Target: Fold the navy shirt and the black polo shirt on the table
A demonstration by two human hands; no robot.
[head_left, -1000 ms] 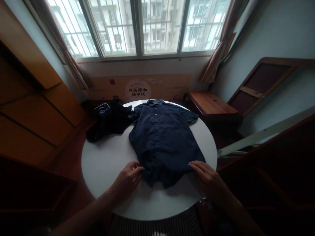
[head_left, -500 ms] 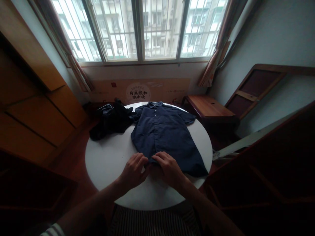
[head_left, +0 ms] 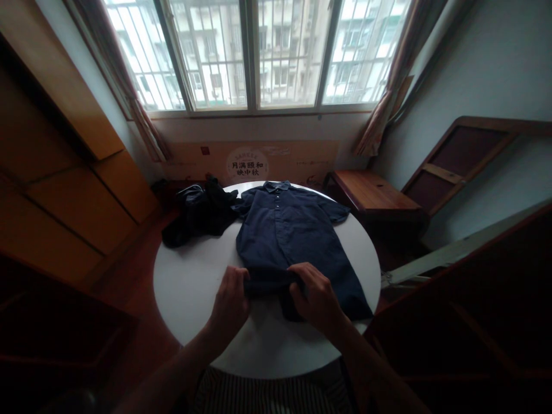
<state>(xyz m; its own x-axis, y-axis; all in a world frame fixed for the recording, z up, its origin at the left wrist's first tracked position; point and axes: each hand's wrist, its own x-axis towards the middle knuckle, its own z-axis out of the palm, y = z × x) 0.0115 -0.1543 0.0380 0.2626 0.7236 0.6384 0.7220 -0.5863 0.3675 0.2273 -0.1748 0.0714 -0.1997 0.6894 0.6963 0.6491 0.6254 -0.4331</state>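
A dark blue short-sleeved shirt (head_left: 297, 230) lies front up on a round white table (head_left: 194, 287), its collar toward the window. My left hand (head_left: 233, 290) is closed on the lower left end of the hem. Around the front edge near the button strip, my right hand (head_left: 317, 287) grips the cloth with bent fingers. Between the two hands the hem is lifted and stretched in a band. The right part of the hem lies flat near the table's right edge.
A crumpled black garment (head_left: 202, 213) rests on the table's left side, touching the shirt's sleeve. Beyond the table to the right stands a low wooden bench (head_left: 375, 190). Wooden cabinets (head_left: 81, 213) line the left wall, and a barred window (head_left: 284, 54) is ahead.
My hands have moved apart along the hem, the left one outward and the right one to the right. Cloth between them is now raised and taut. The view has shifted slightly.
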